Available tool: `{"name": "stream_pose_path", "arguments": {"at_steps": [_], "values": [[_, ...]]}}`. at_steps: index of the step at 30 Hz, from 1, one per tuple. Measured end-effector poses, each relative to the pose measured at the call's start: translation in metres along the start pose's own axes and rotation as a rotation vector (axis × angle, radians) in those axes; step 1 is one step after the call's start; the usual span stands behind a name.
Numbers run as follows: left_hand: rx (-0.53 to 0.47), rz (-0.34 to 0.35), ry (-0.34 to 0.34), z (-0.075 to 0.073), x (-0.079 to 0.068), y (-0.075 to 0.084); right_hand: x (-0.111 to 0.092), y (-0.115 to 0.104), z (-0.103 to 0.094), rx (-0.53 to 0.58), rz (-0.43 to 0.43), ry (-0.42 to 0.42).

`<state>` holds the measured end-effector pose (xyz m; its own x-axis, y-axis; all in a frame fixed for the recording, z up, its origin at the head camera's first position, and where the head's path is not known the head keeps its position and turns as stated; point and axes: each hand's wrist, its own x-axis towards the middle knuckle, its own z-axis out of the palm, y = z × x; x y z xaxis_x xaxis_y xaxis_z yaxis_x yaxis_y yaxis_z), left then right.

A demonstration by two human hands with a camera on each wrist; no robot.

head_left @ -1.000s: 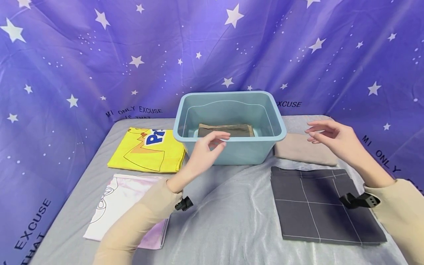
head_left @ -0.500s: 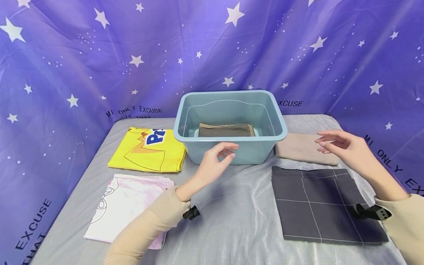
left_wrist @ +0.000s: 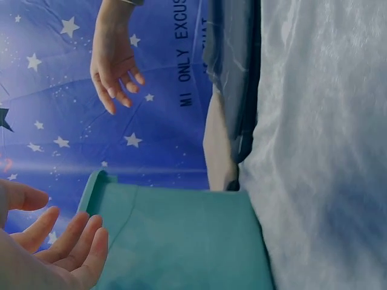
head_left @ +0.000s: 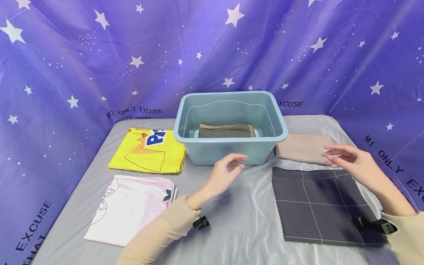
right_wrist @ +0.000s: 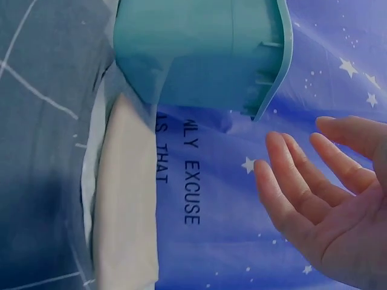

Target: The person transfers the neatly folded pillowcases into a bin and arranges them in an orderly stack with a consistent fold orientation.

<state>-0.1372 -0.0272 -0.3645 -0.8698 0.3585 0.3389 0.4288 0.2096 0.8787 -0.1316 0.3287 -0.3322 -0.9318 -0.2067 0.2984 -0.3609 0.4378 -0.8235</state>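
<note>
Beige sleeves [head_left: 165, 230] bear black wrist straps [head_left: 387, 226].

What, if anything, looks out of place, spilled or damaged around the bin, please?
Nothing stands out: the blue-green bin stands upright, brown cloth folded inside, and the yellow cloth, white cloth, beige cloth and dark cloth lie folded to its left and right.

I see the person's hands raised in the air, well apart, palms turned inward. The left hand [head_left: 225, 176] has its fingers loosely bent and its thumb held apart from them. The right hand [head_left: 352, 162] is much the same, fingers softly curved. The left forearm [head_left: 159, 235] and right forearm [head_left: 405, 235] are sleeved, the left wrist [head_left: 200, 197] and right wrist [head_left: 397, 198] bare.
</note>
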Motion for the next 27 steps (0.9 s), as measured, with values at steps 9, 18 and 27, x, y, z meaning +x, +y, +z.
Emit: {"name": "stream_pose_path", "arguments": {"at_steps": [9, 18, 27], "values": [[-0.034, -0.027, -0.017, 0.018, -0.001, -0.004, -0.016, 0.016, -0.007, 0.071, -0.031, -0.044], [-0.034, -0.055, -0.028, 0.036, 0.001, -0.010, -0.027, 0.028, -0.013, 0.055, -0.022, -0.037], [-0.060, -0.126, -0.048, 0.056, 0.003, -0.012, -0.035, 0.038, -0.020, 0.023, 0.010, -0.043]]}}
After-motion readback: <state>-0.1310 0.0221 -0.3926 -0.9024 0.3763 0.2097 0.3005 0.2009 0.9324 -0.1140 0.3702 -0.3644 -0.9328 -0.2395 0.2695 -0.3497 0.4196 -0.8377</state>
